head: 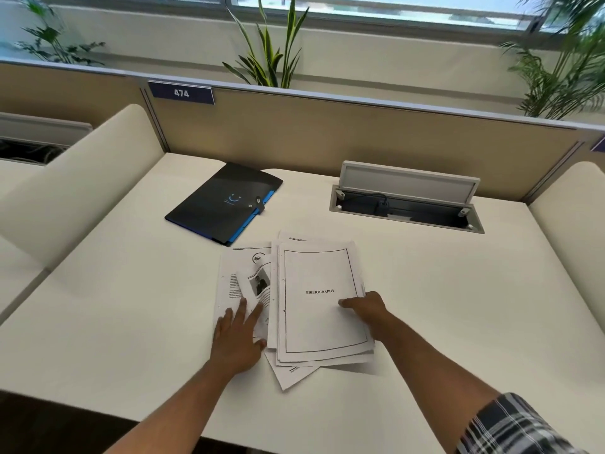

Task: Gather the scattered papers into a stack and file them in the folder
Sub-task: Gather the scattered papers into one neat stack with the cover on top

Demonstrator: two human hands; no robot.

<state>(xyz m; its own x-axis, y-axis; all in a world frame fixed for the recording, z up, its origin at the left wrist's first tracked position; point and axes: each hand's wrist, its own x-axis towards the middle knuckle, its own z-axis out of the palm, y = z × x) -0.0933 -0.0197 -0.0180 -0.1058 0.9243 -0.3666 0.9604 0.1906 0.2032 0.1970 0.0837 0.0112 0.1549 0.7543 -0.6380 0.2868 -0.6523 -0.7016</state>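
White sheets, the papers (322, 299), are lying in a loose, uneven pile near the front-centre of the cream desk (442, 306), w/ corners sticking out at the bottom and left. Top sheet is showing a framed border and the word "BIBLIOGRAPHY". Left hand (237, 339) is pressing flat on the left-side sheets, fingers straight and spread, not curling round anything. Right hand (365, 306) is gripping the right edge of the pile, thumb lying on top of the bibliography sheet, other fingers tucked at the edge; can't tell how far under they are going. The pile's lower right corner is sitting slightly off the desk, casting a shadow.

Black folder (226, 201) w/ blue edges and a snap strap is lying closed on the desk, just beyond the papers to the left, tilted diagonally, apart from the pile.

Cable hatch (406, 198) is standing open to the right rear of the desk. A divider (327, 126) is carrying a "474" label (181, 92), w/ plants (271, 54) showing behind it. A plaid sleeve (510, 427) is showing on the right arm.
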